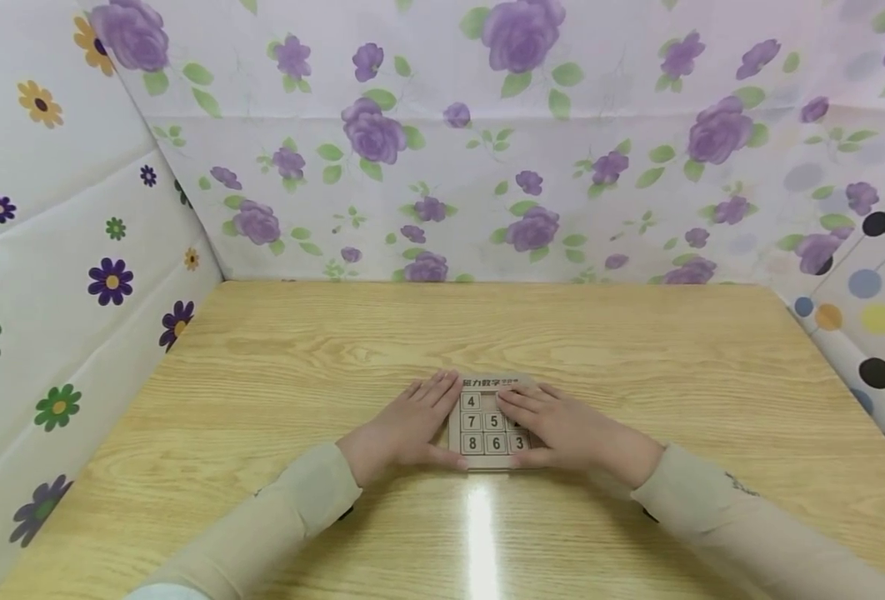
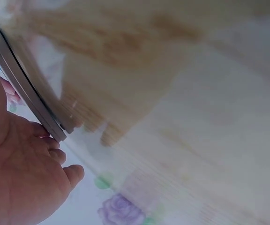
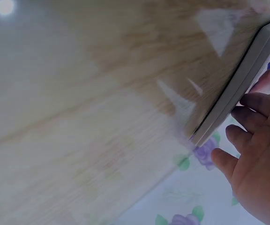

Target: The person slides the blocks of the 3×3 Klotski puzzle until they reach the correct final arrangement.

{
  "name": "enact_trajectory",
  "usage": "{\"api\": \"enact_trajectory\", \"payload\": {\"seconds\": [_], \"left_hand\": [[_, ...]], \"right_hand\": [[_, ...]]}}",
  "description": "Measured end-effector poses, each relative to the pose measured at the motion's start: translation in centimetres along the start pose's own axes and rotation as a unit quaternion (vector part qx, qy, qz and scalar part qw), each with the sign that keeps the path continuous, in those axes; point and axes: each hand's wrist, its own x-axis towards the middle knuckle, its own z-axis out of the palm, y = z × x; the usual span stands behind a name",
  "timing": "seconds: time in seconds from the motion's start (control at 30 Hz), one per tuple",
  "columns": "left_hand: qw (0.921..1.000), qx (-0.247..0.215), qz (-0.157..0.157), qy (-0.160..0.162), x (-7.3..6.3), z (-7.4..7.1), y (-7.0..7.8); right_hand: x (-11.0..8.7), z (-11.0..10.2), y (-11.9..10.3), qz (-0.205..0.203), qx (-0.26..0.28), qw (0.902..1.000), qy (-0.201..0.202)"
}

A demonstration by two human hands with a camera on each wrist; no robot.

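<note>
A number sliding puzzle [image 1: 454, 429] lies flat on the wooden table, its frame light-coloured with dark Chinese characters along the top. Square tiles show 4, 7, 5, 8, 6 and 3; a gap lies right of the 4. My left hand [image 1: 411, 423] touches the puzzle's left side with straight fingers, its thumb at the lower left corner. Over the upper right tiles lie the straight fingers of my right hand [image 1: 573, 429], covering part of them, while its thumb touches the lower right. Both wrist views show the puzzle's side edge [image 2: 32, 89] beside the fingers.
The wooden table [image 1: 322, 333] reflects a bright light strip in front of the puzzle. Behind it hangs a cloth [image 1: 427, 150] with purple flowers. Patterned coverings border the left and right sides.
</note>
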Motion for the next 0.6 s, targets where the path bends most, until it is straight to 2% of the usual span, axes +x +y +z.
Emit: {"api": "enact_trajectory", "payload": {"seconds": [0.37, 0.6], "left_hand": [[0.9999, -0.011, 0.002, 0.003, -0.16, -0.02, 0.06], [1.0000, -0.007, -0.001, 0.004, -0.11, 0.02, -0.02]], "right_hand": [[-0.93, -0.26, 0.19, 0.005, -0.011, 0.9999, 0.004], [-0.31, -0.85, -0.49, -0.010, -0.018, 0.9996, 0.018]]}}
